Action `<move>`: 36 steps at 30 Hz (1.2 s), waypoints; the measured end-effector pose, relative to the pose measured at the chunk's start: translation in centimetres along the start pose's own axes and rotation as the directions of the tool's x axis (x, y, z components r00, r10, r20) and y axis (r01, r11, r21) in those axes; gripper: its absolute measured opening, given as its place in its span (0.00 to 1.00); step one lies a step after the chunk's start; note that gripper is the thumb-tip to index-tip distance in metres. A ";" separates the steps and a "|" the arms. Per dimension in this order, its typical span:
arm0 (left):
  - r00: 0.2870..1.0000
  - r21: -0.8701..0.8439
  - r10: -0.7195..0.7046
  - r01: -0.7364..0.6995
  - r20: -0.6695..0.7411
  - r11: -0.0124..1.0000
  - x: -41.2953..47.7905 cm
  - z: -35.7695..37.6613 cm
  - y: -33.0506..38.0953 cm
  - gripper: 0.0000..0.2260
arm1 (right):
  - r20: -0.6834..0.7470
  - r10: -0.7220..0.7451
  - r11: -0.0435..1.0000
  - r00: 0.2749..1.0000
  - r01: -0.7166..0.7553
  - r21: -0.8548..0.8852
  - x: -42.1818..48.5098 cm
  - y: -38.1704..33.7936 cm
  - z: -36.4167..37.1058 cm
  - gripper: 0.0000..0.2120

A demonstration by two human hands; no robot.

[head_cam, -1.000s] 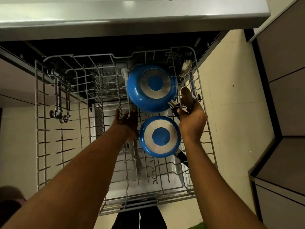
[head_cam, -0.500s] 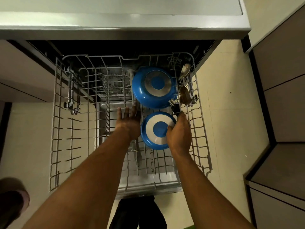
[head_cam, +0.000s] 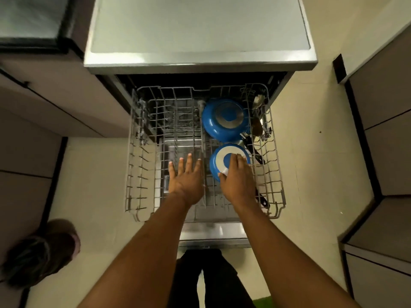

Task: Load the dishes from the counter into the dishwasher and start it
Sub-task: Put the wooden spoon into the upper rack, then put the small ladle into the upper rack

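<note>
Small blue pan (head_cam: 220, 157) lies under the right hand (head_cam: 238, 183), fingers flat on it, handle toward five o'clock — left hand (head_cam: 186, 181), spread wide and empty, at nine o'clock.

Cream floor (head_cam: 311, 174), grey cabinets (head_cam: 389, 152) either side, another person's head (head_cam: 37, 256) lower left

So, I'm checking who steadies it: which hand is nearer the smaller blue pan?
Right. The right hand rests on the smaller blue pan, across its upturned base; the left hand is spread open over the rack just left of it.
</note>
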State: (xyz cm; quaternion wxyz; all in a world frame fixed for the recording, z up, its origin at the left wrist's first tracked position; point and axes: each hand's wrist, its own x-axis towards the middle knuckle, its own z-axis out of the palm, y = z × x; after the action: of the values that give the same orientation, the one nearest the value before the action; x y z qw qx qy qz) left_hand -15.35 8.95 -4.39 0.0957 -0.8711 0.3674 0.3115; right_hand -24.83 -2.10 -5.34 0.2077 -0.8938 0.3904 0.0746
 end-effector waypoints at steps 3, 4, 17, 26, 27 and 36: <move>0.997 -0.035 -0.061 0.060 -0.036 0.998 -3.2 -0.5 -2.3 0.34 | 0.044 -0.084 0.996 0.995 0.085 -0.018 -1.1 -2.7 -1.0 0.34; 0.996 -0.041 -0.078 0.076 -0.044 0.996 -4.0 -0.6 -3.1 0.34 | 0.064 -0.103 0.994 0.993 0.104 -0.022 -1.3 -3.5 -1.1 0.34; 0.911 -0.225 -0.281 0.218 -0.303 0.949 -18.4 -4.1 -19.7 0.35 | 0.008 -0.424 0.902 0.906 0.423 -0.090 -9.9 -23.9 -2.2 0.34; 0.799 -0.281 -0.437 0.344 -0.414 0.896 -30.1 -2.1 -34.1 0.33 | -0.048 -0.580 0.814 0.813 0.575 -0.087 -18.2 -38.7 0.0 0.35; 0.788 -0.291 -0.452 0.355 -0.418 0.889 -31.1 -1.9 -35.5 0.33 | -0.049 -0.594 0.804 0.803 0.590 -0.081 -18.9 -40.1 0.2 0.36; 0.765 -0.347 -0.511 0.392 -0.392 0.852 -32.6 -2.1 -43.2 0.32 | -0.050 -0.665 0.746 0.746 0.659 -0.093 -19.4 -48.7 1.8 0.35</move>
State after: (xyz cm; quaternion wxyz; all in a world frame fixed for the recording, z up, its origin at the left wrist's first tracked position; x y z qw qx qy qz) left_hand -1.58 57.82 14.55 -0.0319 -0.9876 0.1159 0.1008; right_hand -2.56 41.30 14.07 0.1736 -0.9830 0.0533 -0.0261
